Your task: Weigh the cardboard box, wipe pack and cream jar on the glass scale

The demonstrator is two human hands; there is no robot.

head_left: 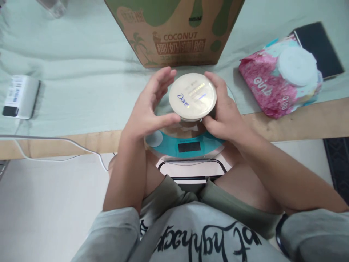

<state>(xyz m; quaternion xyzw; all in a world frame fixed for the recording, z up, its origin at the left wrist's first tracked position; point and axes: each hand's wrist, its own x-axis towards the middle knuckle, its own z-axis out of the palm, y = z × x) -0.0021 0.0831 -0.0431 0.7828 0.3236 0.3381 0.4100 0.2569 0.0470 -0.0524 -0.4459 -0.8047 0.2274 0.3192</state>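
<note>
A round cream-coloured Dove jar (192,95) is tilted slightly in front of me, its lid facing up. My right hand (225,109) grips it from the right, fingers behind and thumb at the near edge. On the other side my left hand (152,105) is spread open in a curve, with its thumb tip at the jar's lower left edge; whether it touches, I cannot tell. Beneath the jar lies a glass kitchen scale (160,148) with a blue front band and a dark display. The jar and hands hide much of its plate.
Behind the jar stands a cardboard coconut box (180,40). A pink wet-wipes pack (272,82) and a black box (319,49) lie to the right. At left are a white device (21,96) and a white cable (62,139) by the table edge.
</note>
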